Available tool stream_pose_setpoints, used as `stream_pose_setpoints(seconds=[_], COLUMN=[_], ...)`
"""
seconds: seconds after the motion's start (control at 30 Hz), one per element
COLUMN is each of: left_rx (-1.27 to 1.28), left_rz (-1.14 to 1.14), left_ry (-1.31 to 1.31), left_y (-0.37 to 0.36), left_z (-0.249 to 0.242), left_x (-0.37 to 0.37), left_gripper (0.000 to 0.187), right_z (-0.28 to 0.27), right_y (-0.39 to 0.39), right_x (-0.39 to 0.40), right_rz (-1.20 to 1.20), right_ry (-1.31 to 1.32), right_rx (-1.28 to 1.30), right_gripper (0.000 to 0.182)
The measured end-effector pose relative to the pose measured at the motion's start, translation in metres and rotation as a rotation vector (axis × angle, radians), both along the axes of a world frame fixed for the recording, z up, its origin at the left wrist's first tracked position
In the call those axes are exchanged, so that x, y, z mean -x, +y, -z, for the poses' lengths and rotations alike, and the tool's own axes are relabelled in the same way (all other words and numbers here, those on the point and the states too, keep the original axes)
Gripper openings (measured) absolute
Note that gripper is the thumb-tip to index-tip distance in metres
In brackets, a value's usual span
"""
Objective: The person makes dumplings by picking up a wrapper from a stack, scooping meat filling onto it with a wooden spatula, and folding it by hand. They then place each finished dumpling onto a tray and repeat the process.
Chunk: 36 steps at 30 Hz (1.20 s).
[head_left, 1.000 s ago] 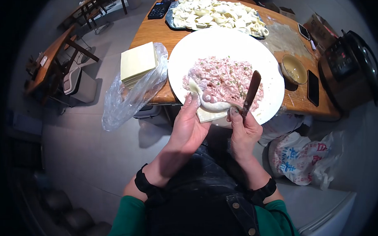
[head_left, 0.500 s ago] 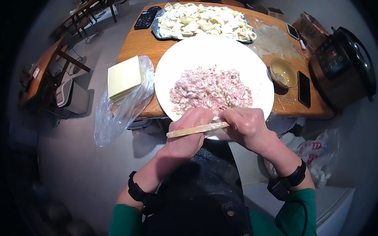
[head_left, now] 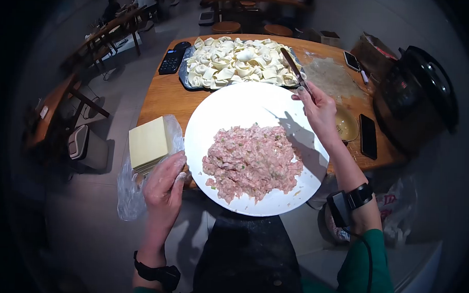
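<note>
My right hand (head_left: 318, 108) grips a flat wooden stick (head_left: 293, 65), raised over the plate's far right edge with its tip above the tray of wontons. My left hand (head_left: 163, 188), fingers apart and with nothing visible in it, is beside the near corner of a stack of square yellow wrappers (head_left: 148, 141) on a clear plastic bag. Between my hands, a large white plate (head_left: 230, 106) carries a mound of pink minced meat (head_left: 252, 160) with green bits. Folded wontons (head_left: 237, 61) are heaped on a dark tray (head_left: 183, 76) behind the plate.
A black phone (head_left: 368, 136) and a small yellowish bowl (head_left: 346, 124) are right of the plate. A dark cooker (head_left: 417, 98) stands at the table's right end. A black cordless handset (head_left: 171, 60) lies left of the tray; another phone (head_left: 351, 60) lies back right.
My hands have parted from in front of the plate. The left went left to the wrappers; the right rose forward with the stick toward the tray. The view has tilted up.
</note>
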<state>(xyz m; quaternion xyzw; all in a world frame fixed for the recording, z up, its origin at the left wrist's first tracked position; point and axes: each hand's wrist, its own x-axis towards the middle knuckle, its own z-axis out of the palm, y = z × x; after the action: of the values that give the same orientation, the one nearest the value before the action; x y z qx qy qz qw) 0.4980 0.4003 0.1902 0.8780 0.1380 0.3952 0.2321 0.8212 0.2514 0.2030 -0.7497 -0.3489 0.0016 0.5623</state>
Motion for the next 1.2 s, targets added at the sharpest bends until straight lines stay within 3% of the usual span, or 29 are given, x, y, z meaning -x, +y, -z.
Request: stream_pose_setpoints(seconds=[0.1,0.2,0.23,0.27,0.6,0.73,0.8,0.9,0.93,0.97,1.03,1.07,1.13,1.2], left_rx=[-0.083,-0.19,-0.216,-0.233,-0.431,-0.486,-0.302,0.282,0.774,0.895,1.211,1.219,1.641,1.684], left_rz=[-0.16,-0.263,-0.279,-0.271,-0.167,-0.137,-0.27,-0.118,-0.067,-0.009,0.098,0.101,0.612,0.618], left_ry=[-0.014,0.184,0.266,0.284,0.388,0.398,0.469,0.016,-0.313,-0.316,-0.604,-0.6,-0.628,-0.671], left_y=[0.035,0.067,0.07,0.073,0.083,0.083,0.087,0.121,0.117,0.143,0.106,0.098,0.084,0.05], left_z=[-0.007,-0.016,-0.02,-0.022,-0.024,-0.025,-0.029,-0.026,-0.023,-0.018,-0.035,-0.029,-0.017,-0.011], left_x=[0.015,0.021,0.02,0.02,0.016,0.012,0.012,0.014,0.015,0.033,0.039,0.048,0.068,0.076], left_gripper=[0.025,0.018,0.016,0.014,0.007,0.009,0.012,0.019,0.02,0.023,0.028,0.028,0.034,0.037], right_z=[0.003,0.007,0.01,0.017,0.03,0.034,0.034,0.03,0.03,0.03,0.029,0.029,0.029,0.028], right_y=[-0.037,-0.081,-0.091,-0.103,-0.15,-0.148,-0.147,-0.15,-0.15,-0.15,-0.148,-0.146,-0.146,-0.148], right_x=[0.056,0.106,0.121,0.128,0.172,0.177,0.177,0.173,0.172,0.17,0.17,0.17,0.17,0.168], right_rz=[-0.201,-0.28,-0.358,-0.361,-0.312,-0.324,-0.326,-0.248,-0.233,-0.192,-0.15,-0.164,-0.179,-0.211], right_ry=[0.121,0.202,0.243,0.171,0.401,0.23,-0.047,-0.417,-0.414,-0.518,-0.618,-0.64,-0.658,-0.679], right_rx=[0.076,0.262,0.159,0.197,0.199,0.243,0.286,0.353,0.365,0.377,0.398,0.484,0.572,0.564], right_gripper=[0.032,0.032,0.031,0.031,0.03,0.03,0.034,0.044,0.044,0.047,0.05,0.05,0.051,0.051])
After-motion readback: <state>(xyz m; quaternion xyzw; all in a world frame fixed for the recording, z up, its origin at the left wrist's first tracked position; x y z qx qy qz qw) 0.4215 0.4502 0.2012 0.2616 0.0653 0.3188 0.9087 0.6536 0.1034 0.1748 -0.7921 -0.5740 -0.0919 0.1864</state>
